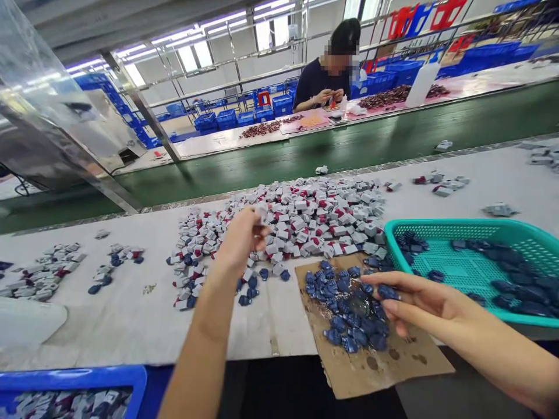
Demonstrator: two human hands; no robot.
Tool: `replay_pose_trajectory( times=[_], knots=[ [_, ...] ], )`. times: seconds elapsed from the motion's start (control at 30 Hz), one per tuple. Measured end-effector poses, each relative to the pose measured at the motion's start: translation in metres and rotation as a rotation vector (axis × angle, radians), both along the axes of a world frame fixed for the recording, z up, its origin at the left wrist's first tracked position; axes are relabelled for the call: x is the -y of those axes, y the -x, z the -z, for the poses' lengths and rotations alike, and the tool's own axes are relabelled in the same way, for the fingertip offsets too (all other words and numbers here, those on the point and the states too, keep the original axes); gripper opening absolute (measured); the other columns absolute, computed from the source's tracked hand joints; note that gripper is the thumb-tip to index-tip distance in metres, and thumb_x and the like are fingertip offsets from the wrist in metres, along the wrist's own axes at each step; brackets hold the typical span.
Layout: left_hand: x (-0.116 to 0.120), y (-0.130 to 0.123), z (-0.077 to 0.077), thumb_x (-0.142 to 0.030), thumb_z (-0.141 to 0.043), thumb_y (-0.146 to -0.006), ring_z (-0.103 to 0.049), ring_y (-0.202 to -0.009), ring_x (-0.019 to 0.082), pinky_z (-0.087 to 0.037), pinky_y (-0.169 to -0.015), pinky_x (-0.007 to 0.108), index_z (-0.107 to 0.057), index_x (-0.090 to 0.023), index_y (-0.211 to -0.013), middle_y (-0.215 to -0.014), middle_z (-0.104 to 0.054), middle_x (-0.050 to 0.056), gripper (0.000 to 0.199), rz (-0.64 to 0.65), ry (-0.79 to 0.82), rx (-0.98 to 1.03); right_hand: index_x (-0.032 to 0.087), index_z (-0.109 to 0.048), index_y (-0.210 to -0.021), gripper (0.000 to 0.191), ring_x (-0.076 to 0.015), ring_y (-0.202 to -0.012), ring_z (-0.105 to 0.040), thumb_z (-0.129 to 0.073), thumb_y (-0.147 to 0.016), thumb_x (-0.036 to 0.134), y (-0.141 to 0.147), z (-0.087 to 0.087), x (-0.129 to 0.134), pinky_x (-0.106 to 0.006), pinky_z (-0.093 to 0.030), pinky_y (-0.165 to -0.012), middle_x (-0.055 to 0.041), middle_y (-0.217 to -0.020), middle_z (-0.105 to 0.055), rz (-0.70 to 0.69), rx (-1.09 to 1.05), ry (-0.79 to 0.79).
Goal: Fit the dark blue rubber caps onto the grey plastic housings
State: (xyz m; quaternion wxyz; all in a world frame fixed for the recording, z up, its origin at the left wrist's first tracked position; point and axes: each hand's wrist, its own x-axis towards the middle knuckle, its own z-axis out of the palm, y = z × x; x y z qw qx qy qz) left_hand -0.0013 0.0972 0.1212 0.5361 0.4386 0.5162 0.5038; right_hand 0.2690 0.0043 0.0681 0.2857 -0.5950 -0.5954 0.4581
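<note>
My left hand (247,235) reaches over a wide heap of small grey and dark red plastic pieces (305,215). Its fingers are closed on a small grey piece (261,214). Between the thumb and fingers of my right hand (423,308) is a small dark blue piece (388,292). Below that hand lies a stained cardboard sheet (393,372) carrying a pile of similar blue pieces (345,302). A few blue pieces (250,290) are scattered at the near edge of the grey heap.
A green perforated basket (463,228) with blue pieces stands at the right. Smaller grey piles (48,270) lie at the left. A blue bin (140,384) sits at the lower left. Beyond a green conveyor belt (244,169), another person (321,84) works at a bench.
</note>
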Motion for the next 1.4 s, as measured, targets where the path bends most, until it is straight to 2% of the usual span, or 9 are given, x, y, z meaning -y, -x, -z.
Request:
replay_pose_trajectory(
  times=[0.1, 0.2, 0.33, 0.47, 0.6, 0.73, 1.07, 1.27, 1.4],
  knots=[
    [0.052, -0.012, 0.041, -0.036, -0.058, -0.073, -0.040, -0.050, 0.008, -0.029, -0.038, 0.014, -0.061, -0.016, -0.100, -0.067, -0.046, -0.004, 0.033, -0.062, 0.048, 0.096, 0.023, -0.068, -0.125, 0.069, -0.0220, -0.066, -0.066, -0.062, -0.079, 0.074, 0.009, -0.003, 0.009, -0.033, -0.058, -0.063, -0.0053, -0.073, -0.066, -0.038, -0.056, 0.078],
    [0.090, -0.014, 0.082, -0.039, -0.065, -0.074, -0.037, -0.047, 0.009, -0.033, -0.041, 0.018, -0.064, -0.016, -0.099, -0.059, -0.044, -0.005, 0.034, -0.062, 0.134, 0.047, 0.022, -0.072, -0.113, 0.063, -0.0178, -0.057, -0.058, -0.068, -0.075, 0.072, 0.012, 0.004, 0.014, -0.029, -0.054, -0.054, -0.0022, -0.064, -0.057, -0.030, -0.034, 0.045],
    [0.107, -0.009, 0.107, -0.036, -0.069, -0.075, -0.040, -0.047, 0.010, -0.034, -0.043, 0.020, -0.068, -0.018, -0.099, -0.060, -0.046, -0.005, 0.030, -0.047, 0.076, -0.055, 0.022, -0.071, -0.098, 0.054, -0.0088, -0.048, -0.041, -0.076, -0.069, 0.068, 0.018, 0.006, 0.019, -0.022, -0.038, -0.041, 0.0031, -0.064, -0.043, 0.084, -0.065, 0.021],
    [0.102, -0.007, 0.109, -0.037, -0.060, -0.080, -0.042, -0.048, 0.011, -0.037, -0.045, 0.021, -0.065, -0.017, -0.107, -0.063, -0.045, -0.005, 0.034, -0.043, 0.096, -0.035, 0.024, -0.065, -0.112, 0.060, -0.0103, -0.056, -0.048, -0.077, -0.071, 0.067, 0.023, 0.006, 0.023, -0.021, -0.042, -0.046, 0.0023, -0.072, -0.047, 0.191, -0.187, 0.096],
    [0.101, -0.008, 0.108, -0.033, -0.058, -0.082, -0.041, -0.050, 0.010, -0.037, -0.047, 0.022, -0.067, -0.017, -0.108, -0.068, -0.049, -0.003, 0.032, -0.004, 0.057, -0.084, 0.022, -0.058, -0.120, 0.060, -0.0160, -0.060, -0.056, -0.047, -0.090, 0.073, 0.014, 0.018, 0.018, -0.024, -0.042, -0.043, -0.0048, -0.078, -0.060, -0.013, 0.031, 0.026],
    [0.106, -0.007, 0.107, -0.027, -0.052, -0.087, -0.044, -0.056, 0.011, -0.039, -0.053, 0.023, -0.068, -0.019, -0.109, -0.080, -0.056, 0.002, 0.028, 0.036, -0.001, -0.139, 0.023, -0.053, -0.105, 0.041, -0.0168, -0.048, -0.052, -0.035, -0.097, 0.059, 0.008, 0.029, 0.008, -0.028, -0.036, -0.047, -0.0015, -0.063, -0.059, -0.218, 0.393, -0.099],
    [0.107, -0.005, 0.107, -0.019, -0.046, -0.090, -0.050, -0.065, 0.012, -0.042, -0.057, 0.023, -0.066, -0.021, -0.110, -0.096, -0.060, 0.005, 0.028, 0.094, -0.033, -0.130, 0.024, -0.048, -0.087, 0.030, -0.0175, -0.045, -0.052, -0.037, -0.094, 0.051, 0.018, 0.033, -0.008, -0.029, -0.033, -0.047, -0.0033, -0.071, -0.067, -0.261, 0.497, -0.116],
    [0.106, -0.007, 0.106, -0.027, -0.062, -0.088, -0.060, -0.068, 0.012, -0.051, -0.055, 0.021, -0.067, -0.022, -0.113, -0.096, -0.063, 0.005, 0.026, 0.061, 0.084, 0.096, 0.024, -0.041, -0.082, 0.032, -0.0181, -0.048, -0.054, -0.036, -0.096, 0.052, 0.019, 0.033, -0.006, -0.029, -0.032, -0.047, -0.0050, -0.081, -0.069, -0.252, 0.527, -0.117],
    [0.107, -0.008, 0.105, -0.030, -0.076, -0.081, -0.072, -0.085, 0.018, -0.059, -0.067, 0.021, -0.068, -0.020, -0.109, -0.097, -0.070, 0.005, 0.031, 0.045, 0.134, 0.324, 0.025, -0.046, -0.083, 0.031, -0.0199, -0.048, -0.052, -0.041, -0.094, 0.053, 0.018, 0.036, -0.006, -0.029, -0.029, -0.048, -0.0029, -0.069, -0.064, -0.227, 0.503, -0.149]
  ],
)
